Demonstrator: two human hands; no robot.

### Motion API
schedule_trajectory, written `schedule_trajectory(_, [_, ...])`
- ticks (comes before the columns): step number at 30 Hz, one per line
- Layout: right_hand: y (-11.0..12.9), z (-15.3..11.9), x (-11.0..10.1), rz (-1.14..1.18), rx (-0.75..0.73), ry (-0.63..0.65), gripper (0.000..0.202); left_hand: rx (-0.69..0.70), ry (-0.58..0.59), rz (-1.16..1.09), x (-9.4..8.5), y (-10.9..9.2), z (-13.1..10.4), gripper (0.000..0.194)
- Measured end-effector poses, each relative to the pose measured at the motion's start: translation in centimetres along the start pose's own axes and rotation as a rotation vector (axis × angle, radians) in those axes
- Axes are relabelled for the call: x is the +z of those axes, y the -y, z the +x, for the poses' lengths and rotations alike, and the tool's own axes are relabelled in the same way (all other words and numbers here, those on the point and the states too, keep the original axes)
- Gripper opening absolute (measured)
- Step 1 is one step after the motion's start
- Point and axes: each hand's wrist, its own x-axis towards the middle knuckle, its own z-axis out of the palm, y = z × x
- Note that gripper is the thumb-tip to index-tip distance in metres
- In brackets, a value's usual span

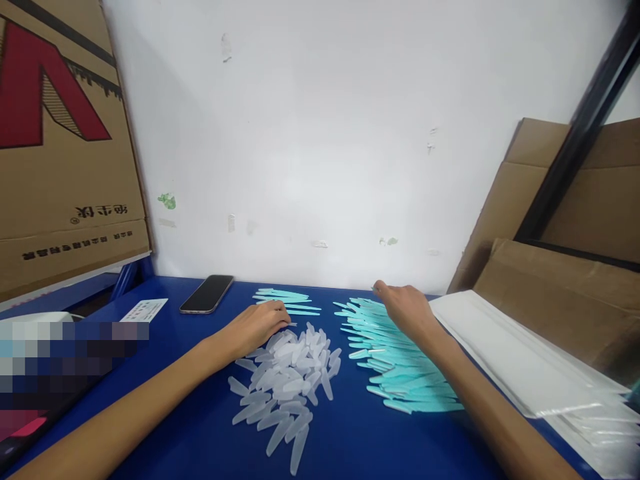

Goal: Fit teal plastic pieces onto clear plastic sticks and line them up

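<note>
My left hand [263, 327] is at the far left edge of a heap of translucent white plastic sleeves [295, 373]. Its fingers are curled together, and the tip of a pale piece pokes out by the fingertips. Over the back of a spread of flat teal tapered sticks [395, 363], my right hand [406, 308] is closed in a pinch, with a small teal tip showing at its fingers; the rest of that piece is hidden. A smaller group of teal sticks [285, 298] lies just beyond my left hand.
A phone [207, 295] and a printed card [145, 310] lie at the back left of the blue table [200, 427]. White plastic bags [520, 360] are stacked at the right. Cardboard [560, 300] leans behind them, and a large carton [70, 180] stands at the left.
</note>
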Motion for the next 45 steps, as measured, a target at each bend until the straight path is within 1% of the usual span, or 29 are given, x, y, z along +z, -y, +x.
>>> schedule_trajectory(4, [1.1, -0.5, -1.3, -0.001, 0.021, -0.097, 0.03, -0.024, -0.028, 0.02, 0.0, -0.1, 0.1, 0.035])
schedule_trajectory(6, [2.0, -1.0, -2.0, 0.014, -0.027, -0.137, 0.031, -0.059, -0.054, 0.012, -0.4, -0.3, 0.1, 0.032])
schedule_trajectory(8, [3.1, -1.5, -2.5, 0.024, -0.109, -0.154, 0.037, -0.075, -0.11, 0.006, -1.0, -0.6, 0.1, 0.03])
schedule_trajectory(10, [4.2, -2.0, -3.0, 0.035, -0.194, -0.18, 0.05, -0.042, -0.196, 0.008, -1.4, -0.9, 0.0, 0.029])
schedule_trajectory(12, [5.1, -2.6, -3.4, 0.053, -0.278, -0.207, 0.06, 0.025, -0.293, 0.025, -1.7, -1.3, -0.1, 0.029])
schedule_trajectory(14, [6.0, -3.1, -3.9, 0.085, -0.348, -0.218, 0.057, 0.097, -0.373, 0.05, -1.8, -1.7, -0.1, 0.028])
schedule_trajectory(16, [6.7, -3.5, -4.3, 0.142, -0.386, -0.212, 0.044, 0.154, -0.419, 0.071, -1.8, -2.1, -0.1, 0.027])
schedule_trajectory(18, [7.3, -3.8, -4.5, 0.213, -0.397, -0.215, 0.034, 0.193, -0.431, 0.079, -1.7, -2.7, -0.1, 0.026])
schedule_trajectory(21, [8.0, -4.0, -4.4, 0.275, -0.413, -0.241, 0.033, 0.203, -0.422, 0.089, -1.6, -3.5, -0.1, 0.025])
schedule_trajectory(24, [8.3, -4.2, -4.2, 0.261, -0.433, -0.237, 0.03, 0.204, -0.424, 0.126, -1.5, -3.9, -0.1, 0.025])
schedule_trajectory(31, [8.2, -4.2, -4.2, 0.244, -0.424, -0.224, 0.028, 0.185, -0.464, 0.181, -1.5, -3.7, -0.1, 0.024])
schedule_trajectory(36, [8.5, -4.3, -4.2, 0.269, -0.441, -0.203, 0.026, 0.164, -0.425, 0.088, -1.2, -4.2, -0.2, 0.025])
schedule_trajectory(39, [8.7, -4.5, -3.9, 0.312, -0.501, -0.226, 0.026, 0.178, -0.391, 0.041, -0.8, -4.5, -0.3, 0.026])
schedule_trajectory(41, [8.7, -4.5, -3.6, 0.357, -0.522, -0.241, 0.028, 0.194, -0.398, 0.034, -0.7, -4.7, -0.3, 0.027])
schedule_trajectory(43, [8.8, -4.4, -3.3, 0.406, -0.491, -0.23, 0.03, 0.202, -0.42, 0.018, -0.7, -4.9, -0.2, 0.026])
schedule_trajectory(45, [8.9, -4.4, -3.0, 0.43, -0.445, -0.212, 0.025, 0.199, -0.424, -0.044, -0.9, -5.3, 0.0, 0.022])
